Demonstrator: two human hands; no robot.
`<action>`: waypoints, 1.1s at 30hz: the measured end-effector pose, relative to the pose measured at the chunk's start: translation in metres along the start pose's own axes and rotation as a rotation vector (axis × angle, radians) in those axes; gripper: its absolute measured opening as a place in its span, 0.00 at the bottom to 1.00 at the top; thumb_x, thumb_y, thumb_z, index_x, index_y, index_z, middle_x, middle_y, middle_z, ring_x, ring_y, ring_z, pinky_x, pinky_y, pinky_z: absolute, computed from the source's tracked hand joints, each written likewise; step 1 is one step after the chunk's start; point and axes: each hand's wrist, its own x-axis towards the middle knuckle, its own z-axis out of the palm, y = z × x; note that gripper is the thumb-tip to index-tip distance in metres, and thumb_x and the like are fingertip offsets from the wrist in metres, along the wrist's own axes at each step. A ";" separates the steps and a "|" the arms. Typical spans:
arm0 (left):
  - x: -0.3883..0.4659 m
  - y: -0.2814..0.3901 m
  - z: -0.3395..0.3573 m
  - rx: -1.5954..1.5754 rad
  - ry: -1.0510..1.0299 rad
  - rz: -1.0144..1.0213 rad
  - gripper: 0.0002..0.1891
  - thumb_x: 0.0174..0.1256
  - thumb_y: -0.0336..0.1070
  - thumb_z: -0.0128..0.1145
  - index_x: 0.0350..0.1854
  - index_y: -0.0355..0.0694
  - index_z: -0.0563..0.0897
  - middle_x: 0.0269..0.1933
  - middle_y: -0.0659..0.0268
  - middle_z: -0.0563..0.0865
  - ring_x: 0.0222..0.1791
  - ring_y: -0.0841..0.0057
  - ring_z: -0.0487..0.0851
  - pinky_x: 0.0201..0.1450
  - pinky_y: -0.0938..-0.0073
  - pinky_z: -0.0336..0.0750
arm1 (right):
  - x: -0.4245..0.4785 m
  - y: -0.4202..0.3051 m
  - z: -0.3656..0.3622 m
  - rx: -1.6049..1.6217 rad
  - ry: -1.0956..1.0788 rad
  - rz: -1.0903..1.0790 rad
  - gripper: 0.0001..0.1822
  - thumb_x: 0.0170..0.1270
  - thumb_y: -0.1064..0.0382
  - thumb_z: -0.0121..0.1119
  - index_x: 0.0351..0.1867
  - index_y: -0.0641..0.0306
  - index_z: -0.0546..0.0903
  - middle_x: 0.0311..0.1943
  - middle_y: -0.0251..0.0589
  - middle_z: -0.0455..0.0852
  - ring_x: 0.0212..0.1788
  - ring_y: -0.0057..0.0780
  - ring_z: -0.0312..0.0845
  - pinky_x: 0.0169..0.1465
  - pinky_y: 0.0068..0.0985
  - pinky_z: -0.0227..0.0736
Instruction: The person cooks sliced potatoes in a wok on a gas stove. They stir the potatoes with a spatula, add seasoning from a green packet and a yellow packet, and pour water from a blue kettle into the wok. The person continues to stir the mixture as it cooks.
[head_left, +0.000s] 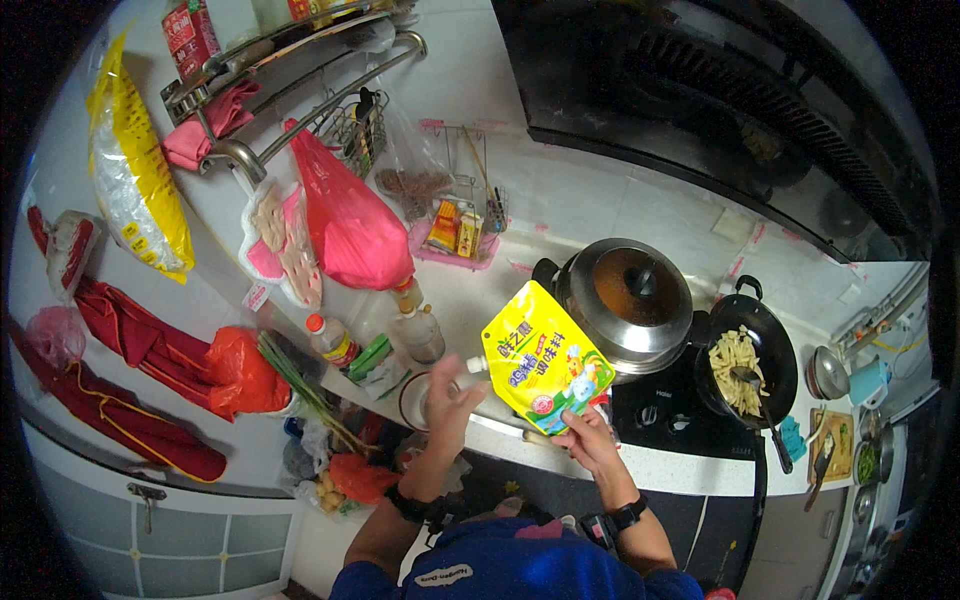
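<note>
A yellow spouted pouch (547, 360) with printed pictures hangs over the counter's front part, its white spout pointing left. My right hand (589, 439) pinches the pouch's lower corner. At the spout's left, my left hand (451, 405) is raised, blurred, its fingers apart; whether it holds something small cannot be told. Partly behind that hand stands a round, dark-rimmed bowl (405, 401). Beyond the pouch, a steel pot (634, 300) with a glass-and-steel lid sits on the stove. To its right a black wok (784, 367) holds pale cut strips (731, 360) and a spatula (772, 424).
On the left stand a red-capped bottle (330, 341), a glass bottle (420, 334) and a green packet (370, 358). A pink bag (352, 232) hangs from the rack above them. A cutting board (844, 454) with a knife lies far right. The range hood (697, 127) overhangs the stove.
</note>
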 end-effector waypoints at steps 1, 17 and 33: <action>-0.001 -0.005 -0.005 0.037 -0.062 -0.194 0.23 0.59 0.28 0.67 0.57 0.36 0.76 0.54 0.62 0.82 0.54 0.78 0.78 0.57 0.74 0.72 | 0.004 0.005 0.000 0.008 -0.019 0.015 0.17 0.69 0.66 0.58 0.58 0.65 0.75 0.51 0.44 0.84 0.47 0.31 0.85 0.41 0.26 0.88; 0.034 -0.132 -0.018 0.239 0.375 -0.153 0.12 0.65 0.34 0.62 0.41 0.27 0.85 0.34 0.63 0.87 0.31 0.79 0.84 0.35 0.76 0.78 | 0.017 0.034 -0.041 -0.186 0.166 0.152 0.20 0.73 0.61 0.54 0.63 0.64 0.71 0.52 0.47 0.84 0.49 0.32 0.84 0.52 0.25 0.81; 0.020 -0.139 -0.029 -0.224 0.354 -0.573 0.10 0.68 0.26 0.54 0.48 0.28 0.76 0.47 0.58 0.80 0.46 0.70 0.80 0.56 0.67 0.80 | 0.019 0.031 -0.038 -0.238 0.157 0.184 0.20 0.71 0.60 0.58 0.60 0.65 0.74 0.49 0.44 0.85 0.48 0.28 0.83 0.50 0.22 0.79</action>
